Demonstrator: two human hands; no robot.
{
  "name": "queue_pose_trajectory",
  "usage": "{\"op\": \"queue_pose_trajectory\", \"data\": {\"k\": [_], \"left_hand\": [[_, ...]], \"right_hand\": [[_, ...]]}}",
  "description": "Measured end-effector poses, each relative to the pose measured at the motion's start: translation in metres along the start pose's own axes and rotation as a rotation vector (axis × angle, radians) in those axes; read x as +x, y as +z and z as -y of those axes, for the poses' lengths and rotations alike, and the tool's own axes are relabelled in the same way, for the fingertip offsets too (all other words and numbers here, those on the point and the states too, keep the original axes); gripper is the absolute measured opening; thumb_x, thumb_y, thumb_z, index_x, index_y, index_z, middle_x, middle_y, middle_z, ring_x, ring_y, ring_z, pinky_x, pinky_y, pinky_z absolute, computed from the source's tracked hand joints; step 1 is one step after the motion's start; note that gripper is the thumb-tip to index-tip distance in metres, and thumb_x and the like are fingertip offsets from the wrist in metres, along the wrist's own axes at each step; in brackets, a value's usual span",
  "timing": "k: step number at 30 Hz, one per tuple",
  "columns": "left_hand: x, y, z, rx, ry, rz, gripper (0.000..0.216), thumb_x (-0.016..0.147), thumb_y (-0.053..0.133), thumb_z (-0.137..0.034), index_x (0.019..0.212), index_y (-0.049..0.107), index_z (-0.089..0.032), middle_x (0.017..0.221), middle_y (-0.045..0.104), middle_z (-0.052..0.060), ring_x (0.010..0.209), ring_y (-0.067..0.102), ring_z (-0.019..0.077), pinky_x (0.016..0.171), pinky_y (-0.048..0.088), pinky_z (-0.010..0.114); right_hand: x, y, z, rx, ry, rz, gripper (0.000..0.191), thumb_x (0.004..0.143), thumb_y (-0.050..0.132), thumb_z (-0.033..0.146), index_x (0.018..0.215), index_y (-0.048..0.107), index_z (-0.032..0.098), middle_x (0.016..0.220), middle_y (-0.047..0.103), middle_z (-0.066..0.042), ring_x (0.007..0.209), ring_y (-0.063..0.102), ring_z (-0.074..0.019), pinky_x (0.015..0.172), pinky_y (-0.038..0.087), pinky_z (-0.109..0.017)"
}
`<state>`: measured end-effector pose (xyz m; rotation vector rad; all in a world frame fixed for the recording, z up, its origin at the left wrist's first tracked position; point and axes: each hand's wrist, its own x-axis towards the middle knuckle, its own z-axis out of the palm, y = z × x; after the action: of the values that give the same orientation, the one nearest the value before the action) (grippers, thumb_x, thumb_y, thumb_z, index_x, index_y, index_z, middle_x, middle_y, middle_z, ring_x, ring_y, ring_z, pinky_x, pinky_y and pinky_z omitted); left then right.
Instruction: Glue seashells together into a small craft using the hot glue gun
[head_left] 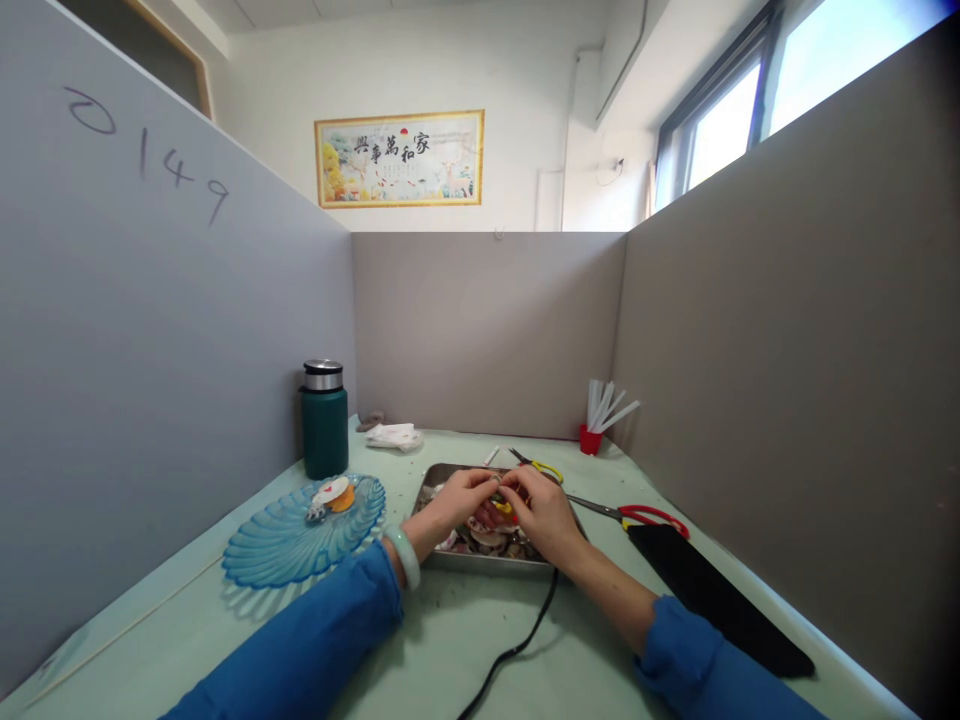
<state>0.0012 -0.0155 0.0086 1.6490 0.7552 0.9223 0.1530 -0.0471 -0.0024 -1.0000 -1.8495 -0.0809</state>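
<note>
Over a shallow metal tray (487, 568) my left hand (463, 500) and my right hand (546, 515) meet, fingertips almost together. Both hands are closed in a pinch around something small, mostly hidden by the fingers. A pale green bangle (403, 556) circles my left wrist. Inside the tray lie many small mixed pieces (491, 540), brown, white and reddish, some of them shell-like. Yellow-handled scissors (551, 470) rest just behind the tray, partly covered by my right hand. Red-handled scissors (652, 515) lie to its right.
On the left, a blue scalloped glass plate (277, 550) holds a small white and orange item (335, 494). Behind it stands a green bottle (325, 430). A red cup (590, 441) of white sticks, a white packet (394, 437), a black flat strip (712, 595) and a black cord (517, 650) are around.
</note>
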Motion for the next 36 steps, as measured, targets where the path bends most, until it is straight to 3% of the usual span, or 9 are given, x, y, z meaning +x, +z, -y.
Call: {"op": "queue_pose_trajectory", "data": {"k": [36], "left_hand": [[0.0025,-0.0024,0.0036,0.011,0.04,-0.013,0.039,0.071,0.061,-0.045,0.09,0.061,-0.01,0.063,0.061,0.003,0.051,0.06,0.0137,0.052,0.049,0.024]], "right_hand": [[0.0003,-0.0008,0.0014,-0.006,-0.004,0.001,0.01,0.083,0.051,0.02,0.076,0.058,0.019,0.073,0.059,-0.002,0.067,0.054,-0.0154,0.061,0.04,-0.025]]}}
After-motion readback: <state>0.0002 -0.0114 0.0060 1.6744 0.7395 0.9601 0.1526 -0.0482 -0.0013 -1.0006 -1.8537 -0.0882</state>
